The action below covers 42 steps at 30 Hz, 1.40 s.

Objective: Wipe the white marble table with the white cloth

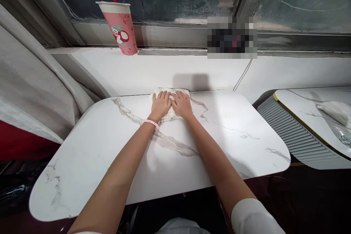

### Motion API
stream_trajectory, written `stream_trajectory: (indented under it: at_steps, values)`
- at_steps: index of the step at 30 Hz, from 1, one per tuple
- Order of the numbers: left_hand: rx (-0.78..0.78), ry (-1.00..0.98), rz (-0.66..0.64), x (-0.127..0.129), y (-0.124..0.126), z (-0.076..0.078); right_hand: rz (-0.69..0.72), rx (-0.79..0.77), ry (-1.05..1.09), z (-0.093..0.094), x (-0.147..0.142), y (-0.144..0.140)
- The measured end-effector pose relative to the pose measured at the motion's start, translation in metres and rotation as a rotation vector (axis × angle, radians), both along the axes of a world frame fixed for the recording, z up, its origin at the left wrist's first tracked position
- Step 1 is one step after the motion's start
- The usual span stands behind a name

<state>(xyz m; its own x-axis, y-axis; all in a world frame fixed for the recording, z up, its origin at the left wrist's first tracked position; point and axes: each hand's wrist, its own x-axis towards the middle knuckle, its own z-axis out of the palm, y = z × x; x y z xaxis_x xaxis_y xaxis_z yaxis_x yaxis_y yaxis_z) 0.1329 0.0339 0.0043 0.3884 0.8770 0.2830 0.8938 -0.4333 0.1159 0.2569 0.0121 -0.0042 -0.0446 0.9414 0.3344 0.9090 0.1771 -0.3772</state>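
Observation:
A folded whitish cloth (168,117) lies at the far edge of the white marble-patterned table (90,146), close to the wall. Both palms press down on it side by side, thumbs nearly touching. My left hand (161,104), with a pink coiled band (150,122) around its wrist, covers the left half, its fingers lying flat and pointing at the wall. Over the right half my right hand (181,104) rests flat in the same way. Much of the cloth is hidden beneath the hands.
On the window ledge (170,52) stands a pink paper cup (123,31) with a red straw. A blurred-out dark object (231,38) sits further right, a thin cord hanging below it. A grey curtain (35,65) borders the left; a second table (301,106) with ribbed sides stands right.

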Motion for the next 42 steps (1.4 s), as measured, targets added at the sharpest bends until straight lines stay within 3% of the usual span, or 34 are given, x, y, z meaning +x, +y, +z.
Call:
stream_trajectory:
  at_steps: [10, 16, 21, 25, 29, 33, 42]
  values:
    - [0.037, -0.032, -0.025, 0.009, -0.048, -0.006, -0.015, -0.066, -0.073, 0.002, 0.012, -0.054]
    - [0.050, -0.029, -0.030, 0.019, -0.112, -0.007, 0.020, -0.077, -0.162, 0.001, 0.026, -0.114]
    - [0.053, 0.004, -0.001, 0.032, -0.173, -0.009, 0.129, -0.069, -0.245, 0.000, 0.046, -0.167]
    - [0.024, 0.023, -0.043, 0.042, -0.199, -0.007, 0.144, -0.036, -0.262, -0.002, 0.062, -0.194]
    - [-0.032, 0.029, -0.063, 0.047, -0.201, -0.002, 0.143, -0.031, -0.240, -0.001, 0.066, -0.199]
    - [-0.039, 0.011, -0.063, 0.052, -0.189, -0.003, 0.129, -0.024, -0.203, 0.000, 0.068, -0.187]
    - [0.017, -0.039, -0.030, 0.079, -0.117, -0.009, 0.104, -0.051, -0.171, 0.000, 0.093, -0.109]
